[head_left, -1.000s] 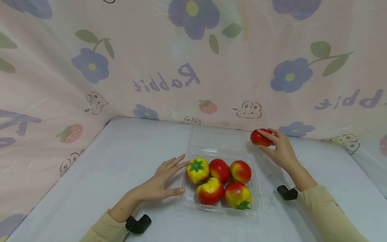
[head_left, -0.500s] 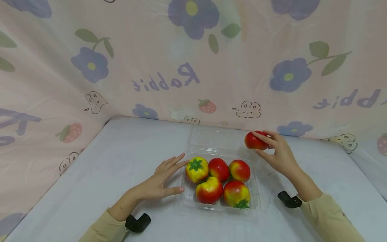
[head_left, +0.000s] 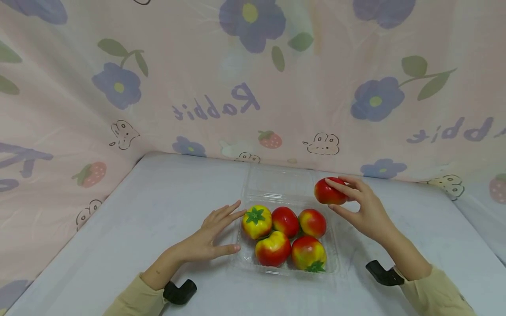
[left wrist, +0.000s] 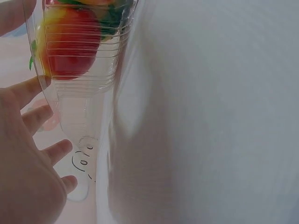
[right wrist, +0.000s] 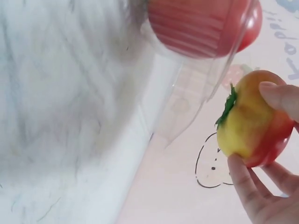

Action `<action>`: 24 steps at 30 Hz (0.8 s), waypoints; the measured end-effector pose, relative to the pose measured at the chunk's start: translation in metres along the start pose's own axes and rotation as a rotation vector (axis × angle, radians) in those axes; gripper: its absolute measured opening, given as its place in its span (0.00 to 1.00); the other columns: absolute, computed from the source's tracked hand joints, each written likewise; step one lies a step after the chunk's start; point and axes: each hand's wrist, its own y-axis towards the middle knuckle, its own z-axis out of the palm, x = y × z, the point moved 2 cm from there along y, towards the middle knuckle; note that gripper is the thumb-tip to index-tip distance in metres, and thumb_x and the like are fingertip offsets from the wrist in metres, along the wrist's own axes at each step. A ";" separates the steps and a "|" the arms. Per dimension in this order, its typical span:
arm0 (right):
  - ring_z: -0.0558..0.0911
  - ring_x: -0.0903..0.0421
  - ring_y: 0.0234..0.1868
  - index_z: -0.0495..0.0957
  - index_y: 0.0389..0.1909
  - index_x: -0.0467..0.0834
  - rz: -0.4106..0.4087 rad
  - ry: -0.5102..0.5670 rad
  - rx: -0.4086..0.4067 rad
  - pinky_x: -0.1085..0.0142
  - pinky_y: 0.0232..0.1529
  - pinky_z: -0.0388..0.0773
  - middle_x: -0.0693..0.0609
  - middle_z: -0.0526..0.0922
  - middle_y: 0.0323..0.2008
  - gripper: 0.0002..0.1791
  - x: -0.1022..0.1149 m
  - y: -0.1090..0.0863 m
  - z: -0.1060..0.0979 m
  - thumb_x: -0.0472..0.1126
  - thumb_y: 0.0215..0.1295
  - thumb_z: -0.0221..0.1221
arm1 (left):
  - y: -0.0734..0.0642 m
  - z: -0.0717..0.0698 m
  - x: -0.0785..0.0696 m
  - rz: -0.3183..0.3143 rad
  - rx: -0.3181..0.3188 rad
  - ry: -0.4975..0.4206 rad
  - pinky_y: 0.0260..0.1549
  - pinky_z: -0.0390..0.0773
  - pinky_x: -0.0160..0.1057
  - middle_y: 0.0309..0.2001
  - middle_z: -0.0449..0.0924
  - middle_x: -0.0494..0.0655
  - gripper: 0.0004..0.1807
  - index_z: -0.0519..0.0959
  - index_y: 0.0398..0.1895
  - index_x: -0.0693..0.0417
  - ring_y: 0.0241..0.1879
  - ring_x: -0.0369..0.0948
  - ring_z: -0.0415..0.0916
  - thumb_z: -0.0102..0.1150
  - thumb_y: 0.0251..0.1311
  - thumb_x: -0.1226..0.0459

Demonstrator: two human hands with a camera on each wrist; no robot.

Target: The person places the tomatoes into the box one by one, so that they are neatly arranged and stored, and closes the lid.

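My right hand (head_left: 367, 213) grips a red and yellow tomato (head_left: 327, 193) above the far right corner of a clear plastic box (head_left: 286, 273). In the right wrist view the held tomato (right wrist: 247, 123) shows its green leafy top pointing left, with thumb and fingers on either side. Several more glossy tomatoes (head_left: 309, 254) sit inside the box in two rows. My left hand (head_left: 197, 241) is at the box's left side, fingers spread and straight. In the left wrist view one of its fingertips lies right at the box wall (left wrist: 86, 84).
The box's clear lid (head_left: 281, 181) lies folded back behind it on the white table (head_left: 170, 193). A patterned cloth (head_left: 189, 61) hangs close behind the table and along its left side. Black wrist mounts (head_left: 179, 292) stick out from both sleeves.
My right hand has carried the tomato left and nearer, from beside the lid to over the box's far right corner. The left hand and the other tomatoes have stayed put.
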 end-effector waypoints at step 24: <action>0.70 0.49 0.57 0.75 0.60 0.56 -0.041 0.065 0.090 0.46 0.42 0.82 0.46 0.71 0.61 0.33 0.045 -0.006 0.005 0.36 0.51 0.71 | 0.000 0.000 0.000 0.004 -0.008 0.010 0.63 0.38 0.74 0.78 0.40 0.45 0.41 0.56 0.74 0.39 0.74 0.59 0.37 0.61 0.57 0.50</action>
